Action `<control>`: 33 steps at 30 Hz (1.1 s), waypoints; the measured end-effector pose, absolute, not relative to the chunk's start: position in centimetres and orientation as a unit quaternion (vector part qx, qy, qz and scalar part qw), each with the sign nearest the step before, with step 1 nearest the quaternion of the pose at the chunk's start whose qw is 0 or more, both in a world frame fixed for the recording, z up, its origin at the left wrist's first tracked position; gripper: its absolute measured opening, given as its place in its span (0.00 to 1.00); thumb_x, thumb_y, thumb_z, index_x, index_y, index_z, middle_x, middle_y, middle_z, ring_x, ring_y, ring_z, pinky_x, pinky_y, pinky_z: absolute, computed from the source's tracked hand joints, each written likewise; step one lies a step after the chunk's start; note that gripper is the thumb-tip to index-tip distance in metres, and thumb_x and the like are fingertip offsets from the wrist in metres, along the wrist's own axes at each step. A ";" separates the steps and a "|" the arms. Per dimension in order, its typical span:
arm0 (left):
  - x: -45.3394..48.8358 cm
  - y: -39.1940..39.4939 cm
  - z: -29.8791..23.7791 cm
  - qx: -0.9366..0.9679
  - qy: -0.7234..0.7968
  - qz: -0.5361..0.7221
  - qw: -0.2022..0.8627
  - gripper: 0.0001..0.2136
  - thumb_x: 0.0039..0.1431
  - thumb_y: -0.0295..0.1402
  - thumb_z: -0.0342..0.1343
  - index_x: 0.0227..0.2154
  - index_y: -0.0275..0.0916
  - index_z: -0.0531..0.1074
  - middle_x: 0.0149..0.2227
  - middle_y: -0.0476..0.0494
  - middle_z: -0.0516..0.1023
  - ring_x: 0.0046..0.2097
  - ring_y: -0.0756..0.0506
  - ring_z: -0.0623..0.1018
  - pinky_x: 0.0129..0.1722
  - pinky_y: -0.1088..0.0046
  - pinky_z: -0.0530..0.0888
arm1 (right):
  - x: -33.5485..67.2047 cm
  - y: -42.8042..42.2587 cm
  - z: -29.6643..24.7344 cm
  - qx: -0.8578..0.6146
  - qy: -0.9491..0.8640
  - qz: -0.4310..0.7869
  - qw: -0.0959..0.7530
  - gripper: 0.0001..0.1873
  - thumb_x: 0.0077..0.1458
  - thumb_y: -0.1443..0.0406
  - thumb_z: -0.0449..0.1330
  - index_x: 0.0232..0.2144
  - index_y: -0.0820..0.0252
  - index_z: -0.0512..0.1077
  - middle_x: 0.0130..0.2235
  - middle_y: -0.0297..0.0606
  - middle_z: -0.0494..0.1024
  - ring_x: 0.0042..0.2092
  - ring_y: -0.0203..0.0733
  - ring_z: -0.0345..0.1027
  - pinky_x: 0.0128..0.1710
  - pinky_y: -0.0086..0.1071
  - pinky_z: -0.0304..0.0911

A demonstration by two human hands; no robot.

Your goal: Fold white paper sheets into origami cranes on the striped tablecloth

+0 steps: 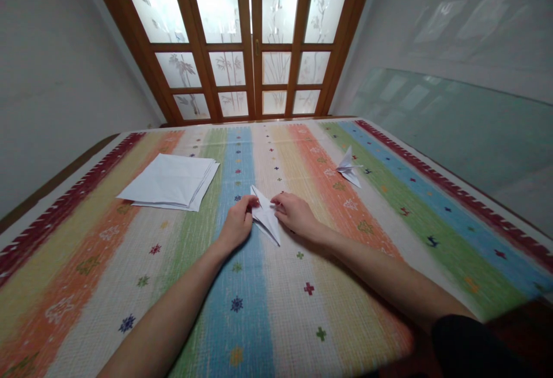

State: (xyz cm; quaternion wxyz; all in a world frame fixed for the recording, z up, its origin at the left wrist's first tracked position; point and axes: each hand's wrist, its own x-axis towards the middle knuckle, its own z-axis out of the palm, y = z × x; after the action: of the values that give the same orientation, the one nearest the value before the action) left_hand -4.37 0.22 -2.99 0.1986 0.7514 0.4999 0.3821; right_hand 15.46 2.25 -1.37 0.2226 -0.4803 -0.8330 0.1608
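A partly folded white paper piece (266, 215), long and pointed at both ends, lies on the striped cloth in the middle. My left hand (237, 223) pinches its left edge with curled fingers. My right hand (294, 212) pinches its right edge, fingers pressed together on the paper. Both forearms rest low over the cloth.
A stack of white paper sheets (171, 182) lies to the left on the striped tablecloth (129, 274). A finished folded paper bird (348, 167) sits at the back right. Wooden glass-paned doors (253, 38) stand behind the table. A pale wall is on the right.
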 end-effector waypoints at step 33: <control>-4.7 0.0 -2.3 0.852 0.405 0.328 0.053 0.13 0.55 0.44 0.60 0.34 0.38 0.77 0.33 0.42 0.79 0.38 0.42 0.74 0.41 0.62 0.68 | 19.0 1.9 -1.0 -0.431 -0.826 0.220 0.288 0.10 0.59 0.66 0.56 0.29 0.60 0.76 0.31 0.39 0.77 0.34 0.38 0.69 0.35 0.32 0.62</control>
State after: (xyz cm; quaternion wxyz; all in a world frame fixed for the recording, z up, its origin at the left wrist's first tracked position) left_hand -4.72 0.00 -2.27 0.0534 0.8519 0.4048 0.3278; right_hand 19.02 1.92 -1.05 0.2878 -0.4314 -0.8262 0.2203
